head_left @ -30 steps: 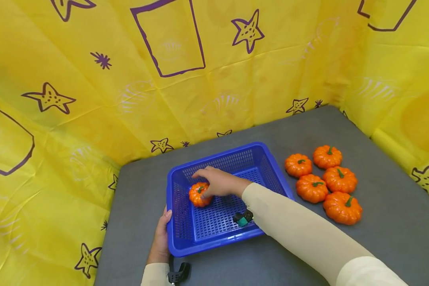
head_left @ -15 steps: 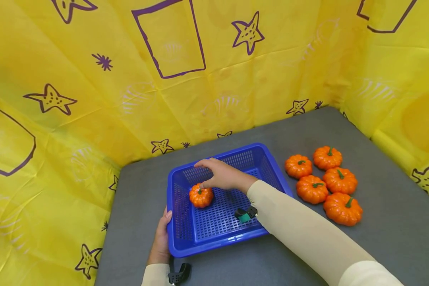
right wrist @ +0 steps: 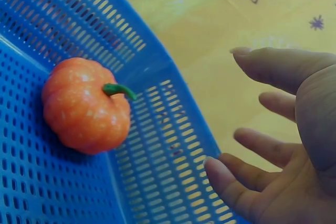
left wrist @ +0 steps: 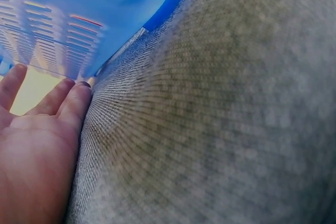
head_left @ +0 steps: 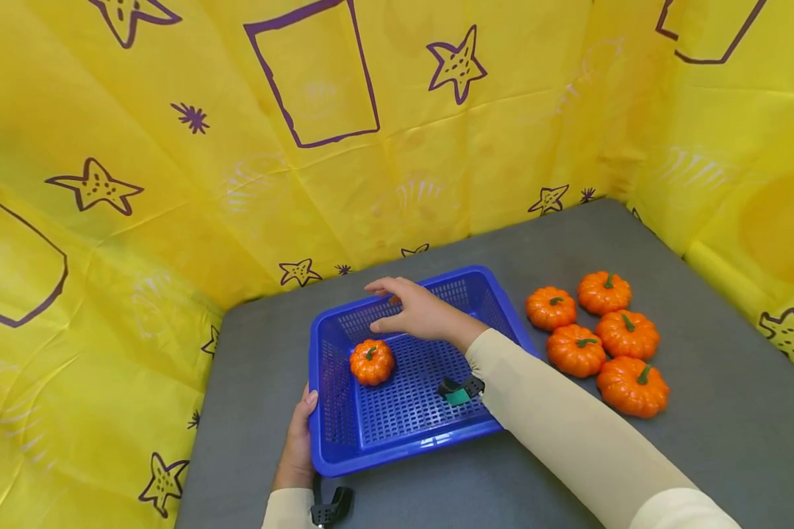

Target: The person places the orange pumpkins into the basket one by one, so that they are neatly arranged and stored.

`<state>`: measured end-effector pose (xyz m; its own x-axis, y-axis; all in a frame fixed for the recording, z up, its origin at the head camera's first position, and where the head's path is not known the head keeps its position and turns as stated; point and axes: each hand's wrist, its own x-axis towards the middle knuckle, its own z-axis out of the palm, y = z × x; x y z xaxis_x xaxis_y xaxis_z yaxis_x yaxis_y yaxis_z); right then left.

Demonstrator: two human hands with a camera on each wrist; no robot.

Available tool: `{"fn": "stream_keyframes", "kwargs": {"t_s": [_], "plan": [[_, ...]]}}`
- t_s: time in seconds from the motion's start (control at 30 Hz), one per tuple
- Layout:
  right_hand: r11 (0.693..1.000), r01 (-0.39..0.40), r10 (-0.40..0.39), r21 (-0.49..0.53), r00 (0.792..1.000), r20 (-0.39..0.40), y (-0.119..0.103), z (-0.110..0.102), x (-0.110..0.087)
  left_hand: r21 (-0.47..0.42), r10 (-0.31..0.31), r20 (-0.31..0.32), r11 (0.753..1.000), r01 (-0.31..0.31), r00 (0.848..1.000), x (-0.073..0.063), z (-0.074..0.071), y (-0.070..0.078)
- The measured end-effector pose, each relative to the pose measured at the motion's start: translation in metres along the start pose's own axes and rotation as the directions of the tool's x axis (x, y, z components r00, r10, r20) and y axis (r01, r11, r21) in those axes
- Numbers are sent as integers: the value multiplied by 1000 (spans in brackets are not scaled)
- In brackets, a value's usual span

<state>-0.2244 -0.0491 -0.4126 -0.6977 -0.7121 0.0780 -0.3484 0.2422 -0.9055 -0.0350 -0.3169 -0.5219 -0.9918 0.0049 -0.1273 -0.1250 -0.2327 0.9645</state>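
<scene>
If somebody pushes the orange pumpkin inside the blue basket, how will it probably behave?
The orange pumpkin would probably rock or slide rather than roll far, being squat and ribbed. Its glossy surface may feel slightly slippery. The blue basket has raised walls, likely stopping it.

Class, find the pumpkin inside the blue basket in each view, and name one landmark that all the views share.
Head: the pumpkin is just left of centre, below mid-height.
Left wrist: not in it.
Right wrist: left of centre, about mid-height, green stem pointing right.
Shared landmark: the slotted blue basket, only partly seen in both wrist views.
</scene>
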Motion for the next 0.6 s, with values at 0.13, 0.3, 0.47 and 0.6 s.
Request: {"fn": "stream_keyframes", "kwargs": {"t_s": [0.13, 0.3, 0.47, 0.6], "plan": [[1000, 7, -7, 17, 1000, -18, -2, -5, -4, 0, 0, -3, 1000, 0, 1000, 0, 0, 0], [999, 8, -6, 38, 999, -34, -6, -13, -11, 6, -16, -35, 1000, 16, 999, -1, 1, 0], [998, 17, -13, 60, 998, -57, -9, -20, -18, 8, -31, -45, 999, 31, 999, -1, 2, 1], [997, 37, -32, 66, 997, -73, -10, -26, -23, 10, -31, -47, 999, 32, 998, -2, 3, 2]]}}
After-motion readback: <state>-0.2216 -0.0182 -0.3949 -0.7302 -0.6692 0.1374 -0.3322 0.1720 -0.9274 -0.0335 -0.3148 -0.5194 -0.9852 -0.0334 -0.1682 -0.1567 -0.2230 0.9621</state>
